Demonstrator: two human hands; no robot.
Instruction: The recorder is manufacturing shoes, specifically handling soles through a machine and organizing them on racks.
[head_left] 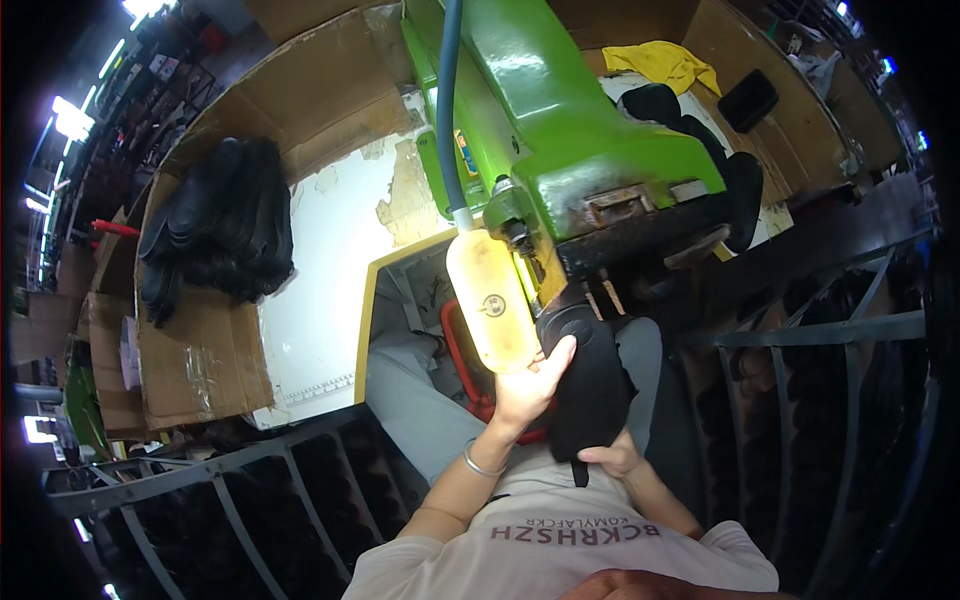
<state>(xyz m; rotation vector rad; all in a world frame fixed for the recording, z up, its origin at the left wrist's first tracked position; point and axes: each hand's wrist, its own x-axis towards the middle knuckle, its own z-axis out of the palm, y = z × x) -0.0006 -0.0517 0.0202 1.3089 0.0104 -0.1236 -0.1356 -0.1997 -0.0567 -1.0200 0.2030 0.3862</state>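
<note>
A long black shoe part, soft-looking, extends from under the head of a green machine toward my lap. My left hand is closed on its left edge, thumb on top, just below a yellow rounded plate. The plate hides some of the fingers. My right hand pinches the near end of the part, with its fingers underneath. A narrow black strip dangles at that end. The machine head and the part's top end overlap, so the contact between them is hidden.
A grey-blue hose runs down to the yellow plate. At the left, black sole-shaped pieces are stacked in a cardboard surround on the white tabletop. More black pieces and a yellow cloth lie right. Metal racks flank me.
</note>
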